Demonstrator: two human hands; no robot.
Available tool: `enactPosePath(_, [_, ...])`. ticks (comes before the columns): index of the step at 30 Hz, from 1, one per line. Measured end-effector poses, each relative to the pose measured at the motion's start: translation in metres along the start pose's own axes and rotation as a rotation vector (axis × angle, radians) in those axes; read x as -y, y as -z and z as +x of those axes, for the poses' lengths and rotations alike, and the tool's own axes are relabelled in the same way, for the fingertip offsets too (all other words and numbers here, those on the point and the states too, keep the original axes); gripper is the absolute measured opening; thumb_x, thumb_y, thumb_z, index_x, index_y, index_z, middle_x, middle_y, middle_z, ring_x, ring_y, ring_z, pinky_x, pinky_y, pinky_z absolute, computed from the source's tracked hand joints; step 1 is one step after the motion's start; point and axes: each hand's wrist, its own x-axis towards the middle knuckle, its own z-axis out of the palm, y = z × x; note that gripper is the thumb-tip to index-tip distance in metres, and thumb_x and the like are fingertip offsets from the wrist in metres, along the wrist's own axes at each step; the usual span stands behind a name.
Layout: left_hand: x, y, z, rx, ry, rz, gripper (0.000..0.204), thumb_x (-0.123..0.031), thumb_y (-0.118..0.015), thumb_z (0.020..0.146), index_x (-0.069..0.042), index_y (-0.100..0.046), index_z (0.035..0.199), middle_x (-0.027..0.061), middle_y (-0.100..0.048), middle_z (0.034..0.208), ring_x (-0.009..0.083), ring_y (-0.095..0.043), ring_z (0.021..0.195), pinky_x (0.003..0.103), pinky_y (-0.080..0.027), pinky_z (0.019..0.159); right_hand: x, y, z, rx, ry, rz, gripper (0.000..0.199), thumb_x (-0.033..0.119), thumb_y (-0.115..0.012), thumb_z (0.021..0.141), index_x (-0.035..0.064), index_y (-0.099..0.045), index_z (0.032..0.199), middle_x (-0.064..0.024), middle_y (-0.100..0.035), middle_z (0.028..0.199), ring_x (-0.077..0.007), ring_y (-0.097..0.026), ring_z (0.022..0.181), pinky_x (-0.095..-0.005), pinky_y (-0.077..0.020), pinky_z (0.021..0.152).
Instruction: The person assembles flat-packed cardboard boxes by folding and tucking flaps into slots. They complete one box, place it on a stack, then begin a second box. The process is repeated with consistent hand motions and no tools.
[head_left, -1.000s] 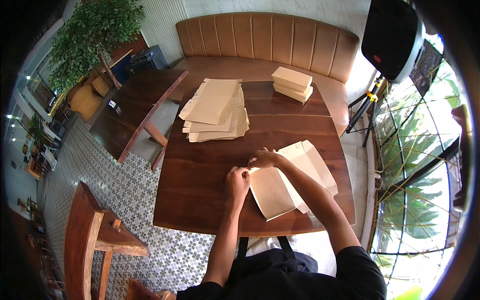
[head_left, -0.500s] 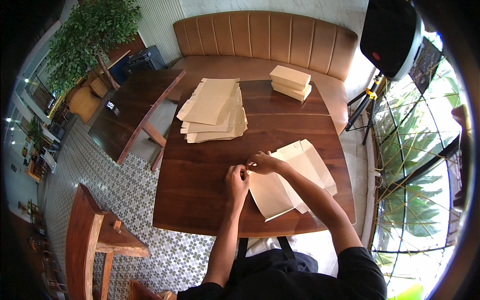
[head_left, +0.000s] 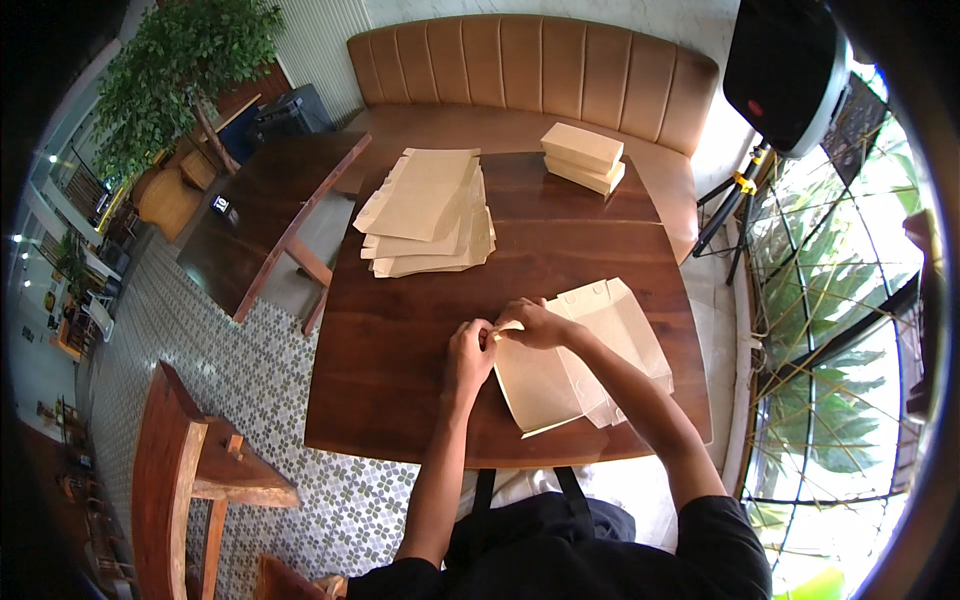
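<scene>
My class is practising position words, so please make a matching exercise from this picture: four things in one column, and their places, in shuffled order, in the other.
Things
1. Pile of flat cardboard sheets
2. Two small boxes
3. Single cardboard sheet
4. Brown bench

Places
A. Beyond the far edge of the table
B. On the table's far right part, one on the other
C. On the table's far left part
D. On the table's near right part, with the left hand and right hand at one corner

Pairs: 1-C, 2-B, 3-D, 4-A
</scene>
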Motion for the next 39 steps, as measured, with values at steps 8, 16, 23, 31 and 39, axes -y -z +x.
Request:
enactPosePath(8, [-0.01,-0.004,-0.008,-0.128,-0.033,0.059,0.013,0.004,-0.07,0.088,-0.001,-0.069,0.101,0.0146,-0.069,0.091,0.0272,-0.07,0.076,0.038,-0.058,0.07,0.008,0.01,0.027,0.048,-0.198,0.009,0.026,0.031,-0.062,0.098,0.0194,-0.081,0.111,-0.0089,-0.08,0.104,-0.03,-0.074,0.103,-0.0453,-0.0529,0.091])
enactPosePath(16, [-0.013,-0.005,-0.012,-0.156,-0.084,0.076,0.009,0.003,-0.071,0.088,0.0,-0.07,0.096,0.0171,-0.069,0.094,0.0359,-0.07,0.082,0.043,-0.056,0.07,-0.002,-0.007,0.039,0.015,-0.312,-0.048,0.026,0.028,-0.065,0.09,0.0186,-0.082,0.107,-0.013,-0.079,0.099,-0.0346,-0.074,0.096,-0.0499,-0.0554,0.08])
enactPosePath(23, [-0.009,-0.009,-0.012,-0.151,-0.019,-0.016,0.008,0.003,-0.071,0.088,0.001,-0.071,0.096,0.0171,-0.07,0.092,0.0341,-0.071,0.081,0.042,-0.055,0.069,0.001,0.001,0.035,0.055,-0.248,-0.038,0.023,0.03,-0.066,0.089,0.0151,-0.082,0.097,-0.0142,-0.077,0.09,-0.0342,-0.074,0.089,-0.0465,-0.0562,0.077])
enactPosePath(31, [-0.008,-0.012,-0.01,-0.176,-0.025,0.044,0.008,0.002,-0.072,0.088,0.001,-0.072,0.096,0.0171,-0.07,0.09,0.0326,-0.07,0.077,0.042,-0.056,0.068,0.002,-0.002,0.026,-0.093,-0.118,0.096,0.02,0.028,-0.071,0.088,0.0139,-0.083,0.096,-0.0141,-0.078,0.091,-0.0327,-0.076,0.088,-0.0431,-0.0577,0.079])
enactPosePath(39, [-0.008,-0.01,-0.008,-0.178,-0.03,0.036,0.008,0.001,-0.072,0.088,0.001,-0.073,0.095,0.0175,-0.071,0.089,0.0336,-0.071,0.078,0.042,-0.056,0.069,0.009,-0.002,0.034,-0.086,-0.317,0.053,0.02,0.029,-0.072,0.09,0.0142,-0.083,0.098,-0.0141,-0.079,0.096,-0.0353,-0.076,0.092,-0.0463,-0.0582,0.081])
